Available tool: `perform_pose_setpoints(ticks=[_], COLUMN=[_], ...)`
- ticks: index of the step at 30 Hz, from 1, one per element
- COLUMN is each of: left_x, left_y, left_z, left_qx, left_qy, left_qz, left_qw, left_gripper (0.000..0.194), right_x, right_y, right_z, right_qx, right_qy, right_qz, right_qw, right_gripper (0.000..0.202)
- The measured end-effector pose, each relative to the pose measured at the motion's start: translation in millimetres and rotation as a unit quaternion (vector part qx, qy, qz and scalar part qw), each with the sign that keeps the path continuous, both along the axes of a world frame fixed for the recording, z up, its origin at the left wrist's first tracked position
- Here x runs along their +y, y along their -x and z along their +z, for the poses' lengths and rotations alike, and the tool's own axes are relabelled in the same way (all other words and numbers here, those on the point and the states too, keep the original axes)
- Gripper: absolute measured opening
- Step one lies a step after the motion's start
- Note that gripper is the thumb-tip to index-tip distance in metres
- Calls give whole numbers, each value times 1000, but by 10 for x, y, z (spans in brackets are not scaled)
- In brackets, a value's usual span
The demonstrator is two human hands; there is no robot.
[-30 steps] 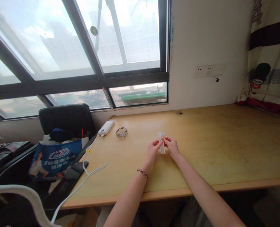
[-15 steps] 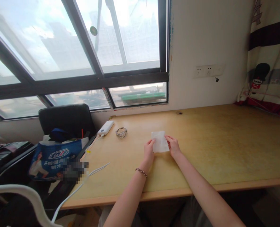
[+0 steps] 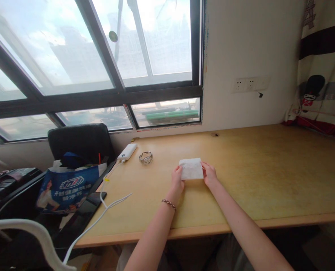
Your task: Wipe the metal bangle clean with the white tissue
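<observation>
A white folded tissue (image 3: 191, 169) is held up over the wooden table, its broad face turned toward me. My left hand (image 3: 177, 178) pinches its left edge, thumb in front. On the other side my right hand (image 3: 209, 173) grips the right edge with the fingertips. Both hands are closed on the tissue; some fingers are hidden behind it. A braided bracelet (image 3: 169, 204) circles my left wrist. To the left on the table lies a silvery twisted ring-shaped object (image 3: 146, 157), apart from both hands.
The light wooden table (image 3: 263, 169) spans the view below a window (image 3: 156, 45). A white power bank (image 3: 127, 152) with a white cable (image 3: 96, 220) lies at its left edge. Beyond stand a black chair (image 3: 79, 141) and a blue bag (image 3: 68, 190). A wall socket (image 3: 250, 84) is behind.
The tissue has become wider and shorter in view, with its left edge shifted left. My hands are slightly farther apart and still hold it.
</observation>
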State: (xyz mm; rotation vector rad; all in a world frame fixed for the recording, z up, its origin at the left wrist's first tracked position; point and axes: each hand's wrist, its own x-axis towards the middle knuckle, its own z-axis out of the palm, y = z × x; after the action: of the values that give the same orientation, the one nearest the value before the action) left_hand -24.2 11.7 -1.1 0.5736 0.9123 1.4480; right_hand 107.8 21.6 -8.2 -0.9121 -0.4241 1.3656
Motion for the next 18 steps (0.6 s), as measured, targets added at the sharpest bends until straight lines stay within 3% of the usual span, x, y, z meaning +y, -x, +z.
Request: perform_pose_setpoints(ticks=[4, 10, 14, 18], left_x=[-12, -39, -36, 16], left_y=[-4, -6, 13, 126], left_z=[4, 41, 59, 109], left_qx=[-15, 2, 54, 172], left_qy=[4, -3, 2, -22], left_qz=[-14, -27, -38, -24], left_qw=[1000, 1000, 998, 985], left_gripper=[34, 40, 41, 36], right_x=[-8, -48, -56, -22], right_y=[4, 38, 50, 26], right_z=[46, 85, 70, 34], right_qx=[27, 32, 5, -11], right_qy=[-5, 9, 4, 8], right_qz=[21, 154, 119, 78], right_qw=[999, 988, 993, 997], right_gripper=[13, 15, 11, 7])
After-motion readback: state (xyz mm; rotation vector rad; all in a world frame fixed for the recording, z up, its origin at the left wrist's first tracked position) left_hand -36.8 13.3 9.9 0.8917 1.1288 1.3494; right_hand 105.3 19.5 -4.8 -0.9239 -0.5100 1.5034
